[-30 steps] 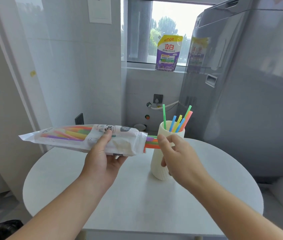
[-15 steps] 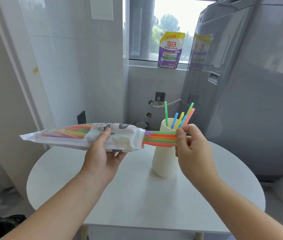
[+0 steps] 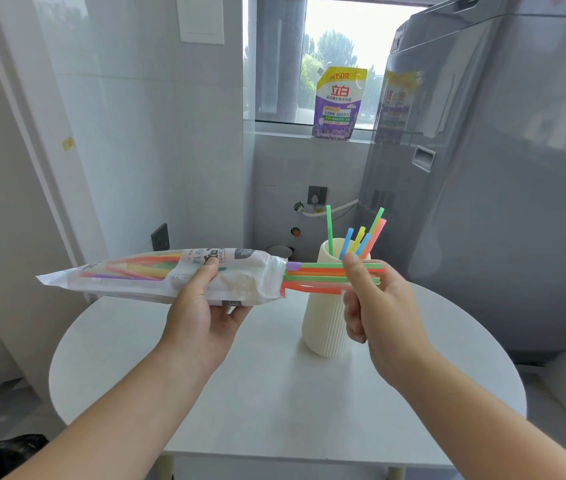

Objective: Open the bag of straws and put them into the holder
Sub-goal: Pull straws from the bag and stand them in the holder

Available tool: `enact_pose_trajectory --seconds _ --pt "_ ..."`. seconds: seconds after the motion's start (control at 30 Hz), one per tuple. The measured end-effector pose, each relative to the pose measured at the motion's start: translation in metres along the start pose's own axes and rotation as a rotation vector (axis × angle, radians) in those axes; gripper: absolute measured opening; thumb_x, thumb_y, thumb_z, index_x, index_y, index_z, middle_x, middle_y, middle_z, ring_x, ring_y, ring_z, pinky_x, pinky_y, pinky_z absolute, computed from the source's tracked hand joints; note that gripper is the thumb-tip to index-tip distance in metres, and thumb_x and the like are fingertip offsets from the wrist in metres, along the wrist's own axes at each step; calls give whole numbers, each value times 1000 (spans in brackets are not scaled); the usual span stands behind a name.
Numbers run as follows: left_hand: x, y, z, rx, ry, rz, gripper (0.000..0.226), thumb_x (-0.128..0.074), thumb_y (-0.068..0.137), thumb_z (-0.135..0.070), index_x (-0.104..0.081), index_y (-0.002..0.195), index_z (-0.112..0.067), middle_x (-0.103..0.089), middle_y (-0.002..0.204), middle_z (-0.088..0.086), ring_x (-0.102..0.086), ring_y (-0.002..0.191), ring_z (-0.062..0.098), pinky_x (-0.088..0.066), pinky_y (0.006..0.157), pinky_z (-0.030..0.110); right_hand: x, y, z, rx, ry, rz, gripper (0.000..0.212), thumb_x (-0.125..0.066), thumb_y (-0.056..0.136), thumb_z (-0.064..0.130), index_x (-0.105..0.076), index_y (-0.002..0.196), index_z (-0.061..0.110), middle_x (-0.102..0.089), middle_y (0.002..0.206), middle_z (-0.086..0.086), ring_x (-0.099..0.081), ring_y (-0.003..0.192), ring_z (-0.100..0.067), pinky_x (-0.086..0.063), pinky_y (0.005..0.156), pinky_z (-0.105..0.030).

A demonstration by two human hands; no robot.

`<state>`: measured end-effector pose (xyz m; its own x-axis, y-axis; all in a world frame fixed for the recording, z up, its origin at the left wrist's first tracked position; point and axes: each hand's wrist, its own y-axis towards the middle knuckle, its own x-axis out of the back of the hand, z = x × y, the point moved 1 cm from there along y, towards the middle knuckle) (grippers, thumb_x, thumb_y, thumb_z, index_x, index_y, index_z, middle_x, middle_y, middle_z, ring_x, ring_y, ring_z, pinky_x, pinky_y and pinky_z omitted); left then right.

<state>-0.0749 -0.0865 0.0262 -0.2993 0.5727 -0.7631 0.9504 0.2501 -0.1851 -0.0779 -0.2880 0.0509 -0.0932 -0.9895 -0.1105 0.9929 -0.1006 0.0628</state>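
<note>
- Round white table (image 3: 274,410) in a tiled room; one cream ribbed holder (image 3: 323,327) toward its far edge holds six upright coloured straws (image 3: 346,242)
- Left hand (image 3: 201,317) grips the one printed plastic bag (image 3: 136,282) above the table
- Right hand (image 3: 382,306) pinches a bunch of about five straws (image 3: 316,275), half drawn from the bag
- Next, likely: pull the bunch free, tip it upright, lower it into the holder

Bench (image 3: 274,403) offers open passage in front and left of the holder (image 3: 321,327). Upright straws (image 3: 329,230) occupy much of the holder mouth, mostly its right side. The bag (image 3: 143,277) and drawn straws (image 3: 312,278) lie level across the approach at rim height. A grey appliance (image 3: 517,220) stands near, behind and right.
</note>
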Motion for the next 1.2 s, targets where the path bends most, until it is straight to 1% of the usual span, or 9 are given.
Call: enact_pose_trajectory --seconds 0.13,0.27,0.37,0.43,0.53,0.77,0.93,1.07,1.2 --pt "0 -1 1 4 2 -3 37 -69 95 -20 -66 131 -17 -78 103 5 -78 80 17 -63 61 33 -1 0 4 7 109 -24 16 -63 98 24 -61 90 11 -37 57 -4 -28 43 -12 -28 40 -21" --pt "2 1 -3 1 -12 -13 39 -68 95 -20 -64 134 -17 -78 112 7 -78 85 18 -64 64 35 11 4 8 52 174 -118 23 -61 99 21 -52 81 12 -31 58 -3 -24 45 -12 -23 42 -23" --pt "0 -1 -2 14 -31 -5 33 -69 95 -19 -66 128 -18 -79 99 5 -78 80 18 -63 61 34 12 6 6 6 365 -100 31 -67 94 32 -48 75 16 -29 59 -1 -20 47 -12 -16 46 -27" --pt "-2 -3 2 27 -37 2 28 -69 95 -19 -67 123 -18 -80 92 4 -79 77 17 -63 60 34 5 3 1 -30 436 -49 33 -75 83 43 -56 81 16 -30 59 1 -23 45 -11 -19 42 -24" --pt "-4 -5 6 44 -37 8 20 -68 95 -18 -68 115 -17 -80 87 4 -78 76 17 -64 62 35 -8 -4 -7 -49 391 -20 41 -78 73 44 -67 95 12 -32 60 0 -27 47 -11 -24 44 -24" --pt "-2 -4 9 58 -40 2 25 -70 94 -18 -68 118 -17 -79 93 6 -78 78 19 -65 66 37 -17 3 -1 -87 225 -174 26 -69 92 41 -71 87 15 -47 53 6 -41 52 -11 -39 55 -27" --pt "-1 -3 9 59 -37 -9 29 -70 94 -19 -67 123 -17 -78 94 5 -78 78 18 -64 64 36 -15 6 8 78 145 -191 26 -64 97 31 -72 84 11 -60 57 3 -53 50 -11 -43 46 -24" --pt "0 0 6 63 -57 -42 31 -70 94 -19 -66 124 -15 -77 96 6 -77 77 17 -64 62 35 -6 7 23 221 117 -170 31 -60 100 25 -64 74 9 -54 50 -4 -47 44 -18 -42 43 -29" --pt "2 3 2 53 -75 -58 32 -70 94 -18 -65 125 -15 -77 100 7 -77 79 17 -65 66 36 4 10 35 294 95 -166 32 -59 100 25 -64 74 8 -54 51 -7 -49 44 -20 -44 43 -28"
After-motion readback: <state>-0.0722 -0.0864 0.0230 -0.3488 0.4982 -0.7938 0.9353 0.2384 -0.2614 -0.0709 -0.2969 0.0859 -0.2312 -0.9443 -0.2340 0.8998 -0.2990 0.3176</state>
